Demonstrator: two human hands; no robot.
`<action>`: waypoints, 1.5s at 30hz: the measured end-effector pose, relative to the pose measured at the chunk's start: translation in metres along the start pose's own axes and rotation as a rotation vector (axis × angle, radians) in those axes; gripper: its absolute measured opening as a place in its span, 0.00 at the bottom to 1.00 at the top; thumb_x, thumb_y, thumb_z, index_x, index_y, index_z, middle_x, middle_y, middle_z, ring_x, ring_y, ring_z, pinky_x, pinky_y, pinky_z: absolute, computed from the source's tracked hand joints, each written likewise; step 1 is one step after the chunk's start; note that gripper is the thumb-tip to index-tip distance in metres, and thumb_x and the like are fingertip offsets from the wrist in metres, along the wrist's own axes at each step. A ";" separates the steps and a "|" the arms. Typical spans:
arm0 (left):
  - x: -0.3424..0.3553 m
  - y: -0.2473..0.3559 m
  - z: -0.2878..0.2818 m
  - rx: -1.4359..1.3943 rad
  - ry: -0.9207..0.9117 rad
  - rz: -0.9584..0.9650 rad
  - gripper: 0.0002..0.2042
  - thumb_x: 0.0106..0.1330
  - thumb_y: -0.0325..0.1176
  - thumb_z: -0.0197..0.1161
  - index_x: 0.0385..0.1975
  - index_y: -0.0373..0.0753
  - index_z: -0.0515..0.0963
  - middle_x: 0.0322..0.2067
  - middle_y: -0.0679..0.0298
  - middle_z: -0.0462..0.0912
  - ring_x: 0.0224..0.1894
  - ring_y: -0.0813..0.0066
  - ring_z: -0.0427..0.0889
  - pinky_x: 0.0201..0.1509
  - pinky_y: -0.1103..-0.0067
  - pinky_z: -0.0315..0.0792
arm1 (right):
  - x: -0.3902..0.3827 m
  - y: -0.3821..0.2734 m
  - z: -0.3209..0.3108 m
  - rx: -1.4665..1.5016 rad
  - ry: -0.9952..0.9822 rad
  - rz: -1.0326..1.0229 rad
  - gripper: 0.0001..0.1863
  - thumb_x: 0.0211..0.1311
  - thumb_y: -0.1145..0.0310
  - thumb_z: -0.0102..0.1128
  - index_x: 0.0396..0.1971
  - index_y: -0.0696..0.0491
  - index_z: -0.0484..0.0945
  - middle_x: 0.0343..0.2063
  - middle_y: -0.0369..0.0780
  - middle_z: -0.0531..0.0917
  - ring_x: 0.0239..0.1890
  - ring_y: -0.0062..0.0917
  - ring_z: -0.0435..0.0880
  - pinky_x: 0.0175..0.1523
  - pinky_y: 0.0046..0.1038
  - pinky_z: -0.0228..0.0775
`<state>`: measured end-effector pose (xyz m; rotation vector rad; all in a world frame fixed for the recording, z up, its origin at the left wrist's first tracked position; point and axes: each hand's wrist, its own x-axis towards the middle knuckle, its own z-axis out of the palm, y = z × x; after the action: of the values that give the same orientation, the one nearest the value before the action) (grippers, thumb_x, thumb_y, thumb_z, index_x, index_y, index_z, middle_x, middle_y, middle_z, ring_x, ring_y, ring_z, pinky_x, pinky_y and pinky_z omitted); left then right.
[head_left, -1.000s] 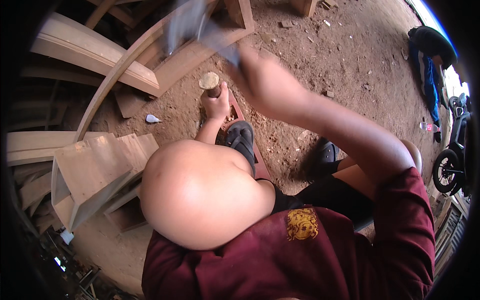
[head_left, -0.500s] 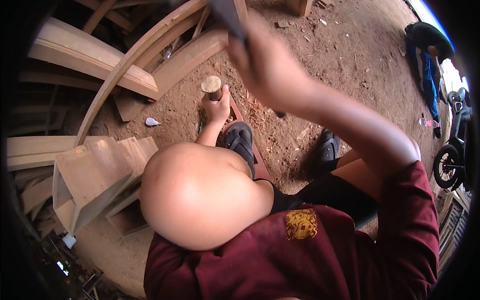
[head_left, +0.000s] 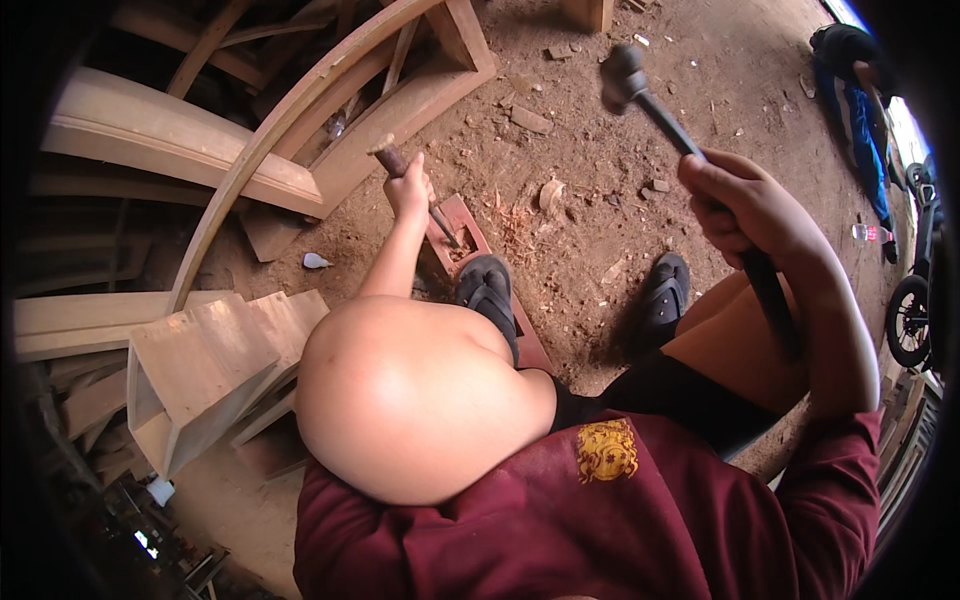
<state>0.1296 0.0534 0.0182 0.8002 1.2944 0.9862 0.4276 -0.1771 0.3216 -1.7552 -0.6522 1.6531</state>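
Note:
My left hand (head_left: 410,190) is wrapped round the handle of a chisel (head_left: 389,158), which leans to the left. Its blade tip rests in a chip-filled recess in a reddish wooden board (head_left: 474,232) on the ground. My left foot, in a dark sandal (head_left: 487,290), stands on that board. Over to the right, my right hand (head_left: 745,208) grips a hammer (head_left: 665,120) by its dark handle. The hammer head is raised well away from the chisel, slightly blurred, and the handle's end hangs near my right thigh.
Wood shavings (head_left: 515,220) litter the dirt beside the board. At the left stand a curved wooden frame (head_left: 232,168), thick beams and stacked boards (head_left: 205,355). A small white bulb-shaped thing (head_left: 316,261) lies near them. At far right are a bent-over person (head_left: 850,100), a bottle (head_left: 872,233) and a motorbike wheel (head_left: 908,320).
My right hand has swung the hammer from above the chisel out to the right. The chisel, upright before, now tilts left, so its blade and the recess show.

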 end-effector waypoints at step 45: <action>-0.068 -0.013 -0.001 0.285 -0.057 0.558 0.08 0.61 0.31 0.64 0.23 0.35 0.77 0.17 0.66 0.80 0.20 0.79 0.79 0.25 0.77 0.70 | 0.097 -0.025 0.155 -0.549 0.239 -0.892 0.15 0.74 0.61 0.44 0.43 0.58 0.70 0.19 0.45 0.78 0.22 0.36 0.80 0.27 0.37 0.72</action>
<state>0.1304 -0.0141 0.0327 1.4519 1.1991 1.2140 0.2838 -0.0724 0.2726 -1.5781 -1.5847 0.6716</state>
